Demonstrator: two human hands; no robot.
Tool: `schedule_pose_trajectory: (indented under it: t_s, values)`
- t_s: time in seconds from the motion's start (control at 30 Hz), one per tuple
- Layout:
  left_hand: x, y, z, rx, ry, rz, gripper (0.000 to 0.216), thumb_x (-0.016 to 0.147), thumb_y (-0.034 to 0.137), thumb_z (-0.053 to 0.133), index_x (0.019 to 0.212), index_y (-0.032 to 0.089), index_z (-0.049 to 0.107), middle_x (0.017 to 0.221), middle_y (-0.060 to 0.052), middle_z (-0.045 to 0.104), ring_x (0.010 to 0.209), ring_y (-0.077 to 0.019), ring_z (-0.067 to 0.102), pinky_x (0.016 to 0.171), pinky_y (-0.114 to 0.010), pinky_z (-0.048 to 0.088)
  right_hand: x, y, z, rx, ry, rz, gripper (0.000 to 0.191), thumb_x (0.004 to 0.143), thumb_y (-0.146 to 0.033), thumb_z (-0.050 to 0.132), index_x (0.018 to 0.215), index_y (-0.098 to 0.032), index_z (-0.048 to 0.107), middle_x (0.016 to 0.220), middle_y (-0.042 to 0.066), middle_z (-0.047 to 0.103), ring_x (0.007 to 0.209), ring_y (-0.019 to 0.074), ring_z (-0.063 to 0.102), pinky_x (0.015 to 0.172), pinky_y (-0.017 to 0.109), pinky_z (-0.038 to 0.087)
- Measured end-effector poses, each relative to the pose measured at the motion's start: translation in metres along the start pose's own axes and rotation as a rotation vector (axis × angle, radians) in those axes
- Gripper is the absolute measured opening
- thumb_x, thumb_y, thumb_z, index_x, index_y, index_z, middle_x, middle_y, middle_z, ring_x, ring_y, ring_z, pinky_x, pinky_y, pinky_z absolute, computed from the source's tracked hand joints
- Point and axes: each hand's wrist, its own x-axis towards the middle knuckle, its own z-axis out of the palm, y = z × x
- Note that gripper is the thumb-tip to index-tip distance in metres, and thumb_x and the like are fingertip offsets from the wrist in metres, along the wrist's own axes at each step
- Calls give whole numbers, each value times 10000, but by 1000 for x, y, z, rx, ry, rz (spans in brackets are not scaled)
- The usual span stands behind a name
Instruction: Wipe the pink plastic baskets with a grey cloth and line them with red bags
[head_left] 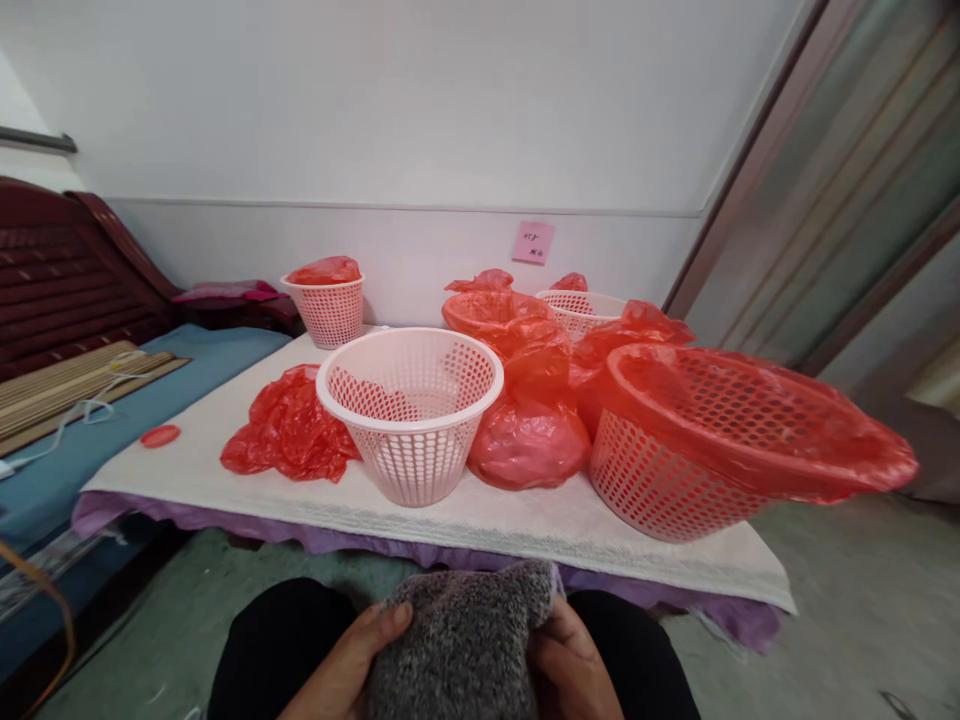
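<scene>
Low in the view, over my dark-trousered lap, my left hand (349, 655) and my right hand (574, 665) both grip a fuzzy grey cloth (461, 640), fingers curled around its sides. Ahead of me an empty pale pink perforated basket (411, 415) stands upright on a white-covered low table (525, 520). A basket lined with a red plastic bag (712, 435) leans at the right. Loose red bags lie at the left (289, 430) and in the middle (529, 440).
Three more baskets with red bags stand further back: one at the far left (327, 305) and two by the wall (581, 310), (491, 315). A pink note (532, 242) is stuck to the wall. A blue mat with a bamboo mat (67, 385) lies left, a glass door right.
</scene>
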Motion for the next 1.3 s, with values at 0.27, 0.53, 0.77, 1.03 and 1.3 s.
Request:
schedule_pose_trajectory:
  t_s: [0.27,0.53,0.77,1.03,1.3]
  values:
    - [-3,3,4,48,-147,182,367,690,266,799,1039,175,735,969,-93,763,1024,-289,684,966,-406,465,5,-2,-11,-79,45,-117,357,579,-142,800,928,-211,772,878,67,756,829,251,688,803,374,516]
    - [-3,11,-2,337,74,480,510,646,371,845,1107,217,691,970,-59,765,901,-253,701,825,-341,541,8,-3,-11,-29,34,-139,392,580,-118,784,953,-237,763,905,55,750,855,250,677,793,375,524]
    - [-9,12,-10,765,453,798,384,674,474,781,939,201,730,858,-29,753,809,-224,664,730,-257,536,14,0,-15,-232,10,-218,290,656,-225,797,944,-224,764,909,44,727,869,234,642,810,339,501]
    - [-14,19,-21,1231,476,1314,75,799,276,682,859,230,679,1235,-77,586,1187,-252,555,1008,-297,436,21,-2,-31,-724,-27,-340,196,699,-105,640,808,-222,753,746,5,639,753,198,576,711,281,460]
    - [-17,26,20,1469,-105,1200,20,877,230,602,878,221,584,862,-20,640,800,-152,628,754,-234,497,3,-6,-13,-972,-43,-740,639,575,-235,835,1195,-268,684,1247,76,646,1213,333,515,1076,401,353]
